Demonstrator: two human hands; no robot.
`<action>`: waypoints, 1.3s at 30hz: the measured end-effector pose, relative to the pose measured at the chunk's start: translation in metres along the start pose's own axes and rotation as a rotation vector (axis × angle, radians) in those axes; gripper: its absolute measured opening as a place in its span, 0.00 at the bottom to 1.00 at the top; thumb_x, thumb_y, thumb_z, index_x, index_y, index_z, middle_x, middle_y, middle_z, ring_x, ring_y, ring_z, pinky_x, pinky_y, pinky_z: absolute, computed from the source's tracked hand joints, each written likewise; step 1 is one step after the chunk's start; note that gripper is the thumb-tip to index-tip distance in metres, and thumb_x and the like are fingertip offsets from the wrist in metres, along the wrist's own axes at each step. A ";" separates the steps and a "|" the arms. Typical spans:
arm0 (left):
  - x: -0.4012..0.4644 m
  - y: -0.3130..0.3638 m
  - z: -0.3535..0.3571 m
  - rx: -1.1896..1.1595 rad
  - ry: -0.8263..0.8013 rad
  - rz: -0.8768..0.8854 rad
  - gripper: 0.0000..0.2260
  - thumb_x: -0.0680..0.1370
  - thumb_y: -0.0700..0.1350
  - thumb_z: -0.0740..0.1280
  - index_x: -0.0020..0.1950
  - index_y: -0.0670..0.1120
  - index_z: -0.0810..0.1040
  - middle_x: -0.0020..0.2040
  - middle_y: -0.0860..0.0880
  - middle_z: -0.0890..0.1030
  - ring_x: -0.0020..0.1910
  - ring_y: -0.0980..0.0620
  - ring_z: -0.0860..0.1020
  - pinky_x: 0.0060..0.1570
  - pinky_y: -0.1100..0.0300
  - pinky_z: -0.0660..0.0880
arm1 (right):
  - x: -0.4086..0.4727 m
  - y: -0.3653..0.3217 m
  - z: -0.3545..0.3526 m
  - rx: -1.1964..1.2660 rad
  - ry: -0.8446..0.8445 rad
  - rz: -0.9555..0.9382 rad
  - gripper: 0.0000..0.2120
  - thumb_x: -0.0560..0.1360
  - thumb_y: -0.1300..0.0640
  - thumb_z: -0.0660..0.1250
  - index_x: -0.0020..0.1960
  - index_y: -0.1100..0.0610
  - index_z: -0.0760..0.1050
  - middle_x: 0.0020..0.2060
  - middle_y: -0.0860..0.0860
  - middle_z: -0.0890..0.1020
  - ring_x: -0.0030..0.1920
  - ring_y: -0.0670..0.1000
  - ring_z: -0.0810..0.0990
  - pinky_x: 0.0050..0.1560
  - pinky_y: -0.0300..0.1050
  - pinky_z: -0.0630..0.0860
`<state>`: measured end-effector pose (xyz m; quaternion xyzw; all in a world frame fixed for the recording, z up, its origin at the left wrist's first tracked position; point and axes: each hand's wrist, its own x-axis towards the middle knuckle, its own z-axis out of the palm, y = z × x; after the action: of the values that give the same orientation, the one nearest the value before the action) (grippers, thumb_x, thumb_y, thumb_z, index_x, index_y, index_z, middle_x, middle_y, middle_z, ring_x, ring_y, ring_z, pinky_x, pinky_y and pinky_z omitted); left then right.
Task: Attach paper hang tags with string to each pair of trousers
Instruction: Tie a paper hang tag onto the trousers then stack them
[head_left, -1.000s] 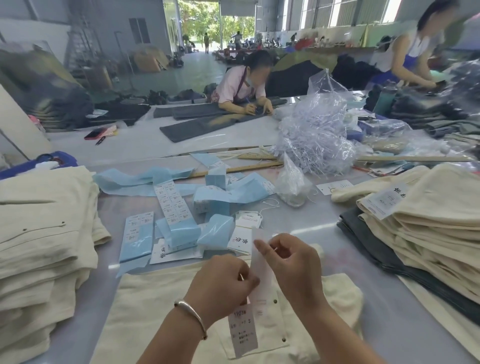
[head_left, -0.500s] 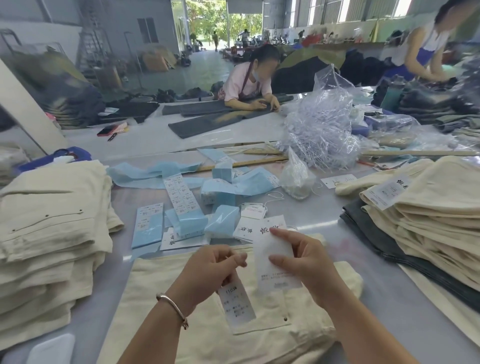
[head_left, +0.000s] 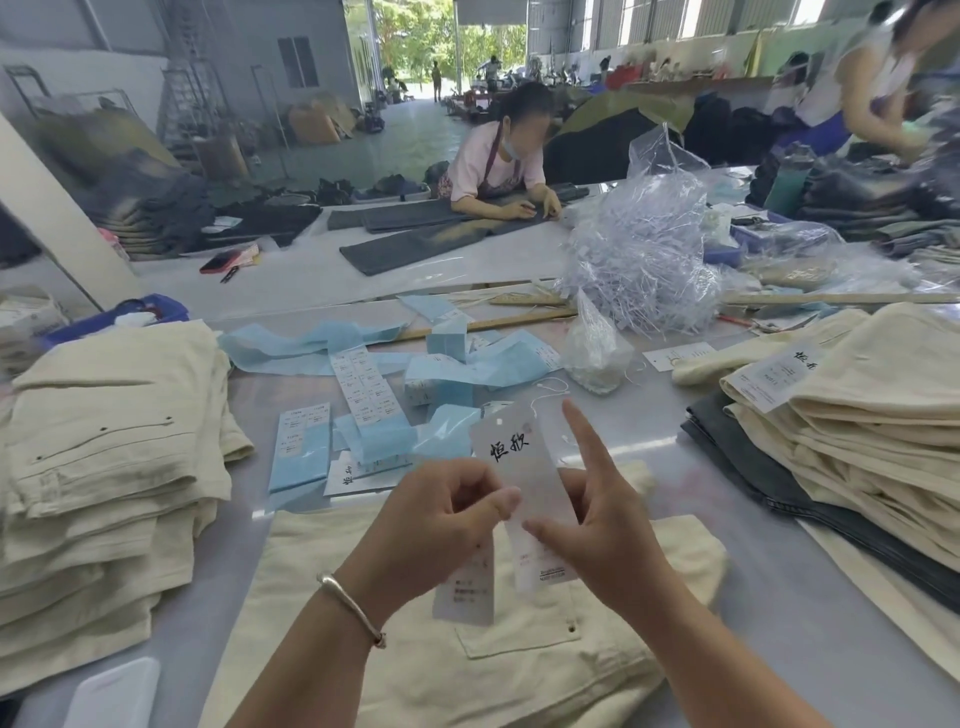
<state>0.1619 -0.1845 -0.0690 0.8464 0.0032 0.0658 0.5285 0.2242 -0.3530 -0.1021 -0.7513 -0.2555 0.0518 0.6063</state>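
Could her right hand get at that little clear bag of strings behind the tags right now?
Probably not at once. The right hand is busy pinching the tall white hang tag, as is the left hand. The small clear bag lies uncovered farther back on the table, so a freed hand looks able to reach it.

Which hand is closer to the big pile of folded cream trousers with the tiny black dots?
Left. The left hand pinches the hang tags on the side of that cream pile; the right hand is on the tags' far side, farther away.
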 end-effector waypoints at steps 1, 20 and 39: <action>0.002 -0.001 0.006 -0.026 -0.032 -0.009 0.11 0.76 0.48 0.71 0.36 0.46 0.78 0.25 0.56 0.72 0.25 0.58 0.68 0.28 0.67 0.65 | 0.000 -0.002 0.002 -0.016 0.011 -0.020 0.42 0.69 0.67 0.72 0.74 0.44 0.56 0.38 0.52 0.85 0.35 0.51 0.81 0.37 0.49 0.79; 0.019 -0.018 0.013 -0.449 -0.072 0.009 0.08 0.74 0.44 0.70 0.48 0.41 0.84 0.45 0.39 0.84 0.43 0.50 0.79 0.44 0.61 0.75 | 0.003 -0.008 -0.010 -0.026 -0.103 -0.142 0.15 0.72 0.55 0.69 0.58 0.46 0.78 0.45 0.43 0.85 0.45 0.49 0.84 0.48 0.46 0.80; 0.031 -0.010 -0.018 -0.045 -0.040 0.037 0.31 0.66 0.41 0.80 0.65 0.56 0.73 0.43 0.57 0.76 0.48 0.50 0.79 0.45 0.48 0.80 | 0.014 0.013 -0.001 0.398 -0.160 0.226 0.30 0.67 0.77 0.70 0.64 0.55 0.74 0.50 0.52 0.86 0.48 0.48 0.84 0.45 0.39 0.79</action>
<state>0.1908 -0.1616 -0.0668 0.8354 -0.0247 0.0587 0.5460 0.2409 -0.3499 -0.1106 -0.6342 -0.2015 0.2281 0.7107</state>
